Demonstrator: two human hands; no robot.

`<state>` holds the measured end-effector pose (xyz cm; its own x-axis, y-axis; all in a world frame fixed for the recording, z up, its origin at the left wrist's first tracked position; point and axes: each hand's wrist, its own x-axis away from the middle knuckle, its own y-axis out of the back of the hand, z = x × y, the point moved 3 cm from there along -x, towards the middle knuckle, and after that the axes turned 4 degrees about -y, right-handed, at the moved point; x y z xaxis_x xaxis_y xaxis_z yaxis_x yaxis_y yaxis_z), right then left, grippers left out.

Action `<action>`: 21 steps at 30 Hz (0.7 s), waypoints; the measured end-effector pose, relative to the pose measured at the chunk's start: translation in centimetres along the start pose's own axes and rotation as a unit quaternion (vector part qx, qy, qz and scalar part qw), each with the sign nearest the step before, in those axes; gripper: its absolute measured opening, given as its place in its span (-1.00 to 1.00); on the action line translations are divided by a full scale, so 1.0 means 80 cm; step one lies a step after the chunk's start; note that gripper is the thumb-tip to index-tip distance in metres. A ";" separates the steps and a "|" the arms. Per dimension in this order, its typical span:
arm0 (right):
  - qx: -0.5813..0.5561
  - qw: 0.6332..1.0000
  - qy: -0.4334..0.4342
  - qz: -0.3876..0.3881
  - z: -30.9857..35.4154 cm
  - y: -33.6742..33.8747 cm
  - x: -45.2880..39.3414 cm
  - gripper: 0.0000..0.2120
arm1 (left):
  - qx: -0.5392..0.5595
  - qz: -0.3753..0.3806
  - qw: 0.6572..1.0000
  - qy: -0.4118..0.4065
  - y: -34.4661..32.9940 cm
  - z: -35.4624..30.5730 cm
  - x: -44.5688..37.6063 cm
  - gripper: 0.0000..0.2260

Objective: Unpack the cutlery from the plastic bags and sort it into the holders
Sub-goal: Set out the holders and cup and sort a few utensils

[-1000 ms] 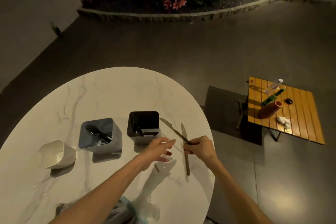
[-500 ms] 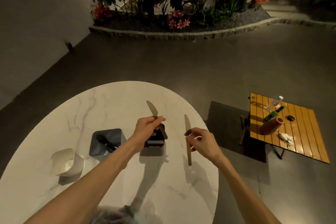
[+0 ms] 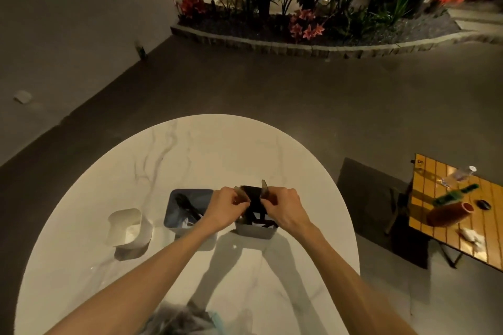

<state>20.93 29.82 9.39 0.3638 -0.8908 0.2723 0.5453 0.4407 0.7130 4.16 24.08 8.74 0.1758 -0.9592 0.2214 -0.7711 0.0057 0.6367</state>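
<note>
Three square holders stand in a row on the white marble table (image 3: 190, 149): a white one (image 3: 128, 228) at the left, a grey-blue one (image 3: 187, 204) with dark cutlery in it, and a dark one (image 3: 255, 223) at the right. My left hand (image 3: 226, 209) grips a knife (image 3: 241, 194) and my right hand (image 3: 283, 207) grips a second knife (image 3: 264, 190). Both hands are over the dark holder, with the blades pointing up and the handles down inside it. The hands hide the lower parts of the knives.
Crumpled plastic bags (image 3: 179, 321) lie at the table's near edge. A low wooden slatted table (image 3: 462, 242) with a bottle, a brown jar and tissue stands to the right on the floor. A planted bed (image 3: 313, 22) with a stone kerb lies beyond.
My left hand took one knife from the right hand. Both hands then moved to the dark holder and lowered the knives into it, handles down. The camera tilted upward.
</note>
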 end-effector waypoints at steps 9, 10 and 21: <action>0.086 0.992 -0.023 0.087 -0.018 -0.037 -0.037 -0.85 | -0.071 0.020 0.997 -0.020 -0.003 0.026 -0.013 -0.85; 0.091 0.991 -0.025 0.095 -0.019 -0.038 -0.041 -0.85 | -0.071 0.019 0.997 -0.020 -0.002 0.028 -0.014 -0.85; 0.161 0.975 -0.014 0.151 -0.005 -0.073 -0.064 -0.80 | -0.067 -0.006 0.997 -0.049 -0.001 0.037 -0.021 -0.85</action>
<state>16.17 31.83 3.60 0.4484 -0.7307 0.5148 0.1503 0.6294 0.7624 2.10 24.84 6.16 0.1196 -0.9823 0.1444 -0.6799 0.0249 0.7329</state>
